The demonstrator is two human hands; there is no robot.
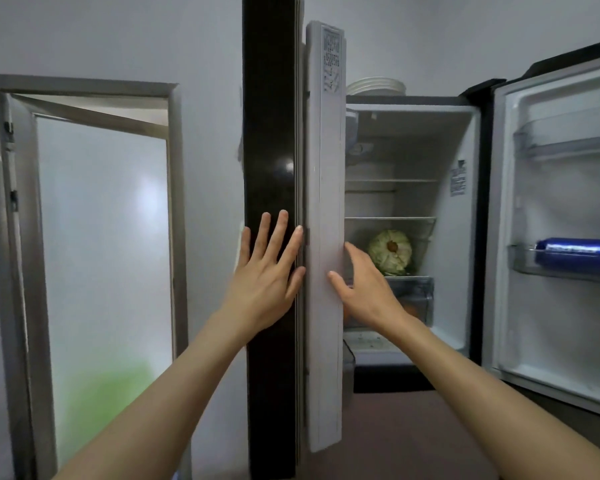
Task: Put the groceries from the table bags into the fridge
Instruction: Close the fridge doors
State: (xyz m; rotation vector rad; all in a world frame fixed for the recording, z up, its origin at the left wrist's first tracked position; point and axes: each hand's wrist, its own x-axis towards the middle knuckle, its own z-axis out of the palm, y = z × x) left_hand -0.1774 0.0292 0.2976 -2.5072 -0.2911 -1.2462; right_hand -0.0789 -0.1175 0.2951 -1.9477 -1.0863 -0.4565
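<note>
Right hand [368, 292] gripping door [323, 174], fingertips hidden

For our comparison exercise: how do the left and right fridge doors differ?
The left fridge door is seen edge-on, black outer face showing; the right fridge door is swung wide, white inner side showing. The left hand presses and the right hand grips the left door; nothing touches the right door. The right door's bin holds a blue can; the left door's bins are hidden. Both are open.

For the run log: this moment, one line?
left hand flat on left door | right hand grips door flap | right door open | cabbage in fridge
</note>
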